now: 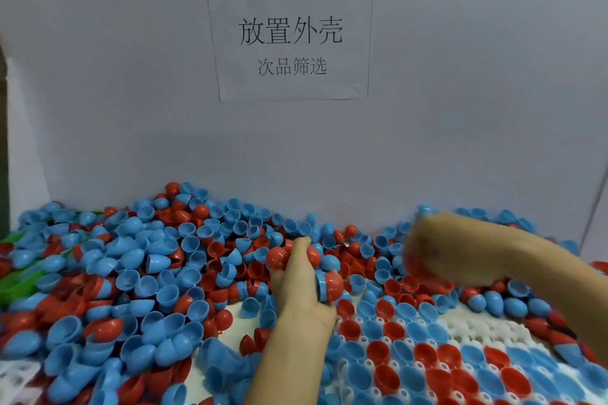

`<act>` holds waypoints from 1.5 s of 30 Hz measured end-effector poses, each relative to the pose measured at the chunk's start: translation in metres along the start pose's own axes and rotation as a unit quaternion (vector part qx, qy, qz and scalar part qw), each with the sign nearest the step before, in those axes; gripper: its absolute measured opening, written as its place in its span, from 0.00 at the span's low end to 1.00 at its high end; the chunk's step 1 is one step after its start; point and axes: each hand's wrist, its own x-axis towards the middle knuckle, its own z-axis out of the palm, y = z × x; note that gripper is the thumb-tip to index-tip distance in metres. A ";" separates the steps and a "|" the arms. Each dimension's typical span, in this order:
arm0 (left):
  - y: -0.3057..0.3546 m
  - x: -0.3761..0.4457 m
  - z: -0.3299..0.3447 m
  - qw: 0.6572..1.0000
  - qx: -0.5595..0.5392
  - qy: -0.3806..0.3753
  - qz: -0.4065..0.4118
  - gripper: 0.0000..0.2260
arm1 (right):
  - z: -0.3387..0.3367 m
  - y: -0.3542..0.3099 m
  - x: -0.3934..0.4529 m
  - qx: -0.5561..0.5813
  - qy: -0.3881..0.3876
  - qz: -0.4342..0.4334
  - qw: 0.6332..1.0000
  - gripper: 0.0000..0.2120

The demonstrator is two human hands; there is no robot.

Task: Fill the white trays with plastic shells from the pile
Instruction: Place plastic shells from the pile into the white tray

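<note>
Both hands reach over a heap of plastic half-shells. Centre frame, the left hand [297, 276] curls around several shells, with red shells [278, 258] bulging between its fingers. To the right, the right hand [434, 248] is blurred above the heap; whether it grips anything cannot be told. Blue and red shells form the pile [138, 260], which runs along the grey wall [131, 76]. Nearer the viewer at lower right, a white tray [487, 332] has shells seated open side up in many pockets. A paper sign [291, 36] with printed characters hangs on that wall.
</note>
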 end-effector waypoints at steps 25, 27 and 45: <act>-0.009 0.000 0.003 0.999 -0.050 -0.015 0.003 0.15 | 0.064 -0.025 -0.004 0.350 0.175 -0.146 0.909 0.13; -0.007 0.003 0.002 0.998 -0.068 -0.006 0.001 0.10 | 0.065 -0.021 -0.003 0.403 0.163 -0.140 0.890 0.13; -0.010 0.009 -0.001 0.999 -0.014 0.006 0.034 0.18 | 0.023 0.003 0.006 0.211 0.086 -0.066 0.971 0.25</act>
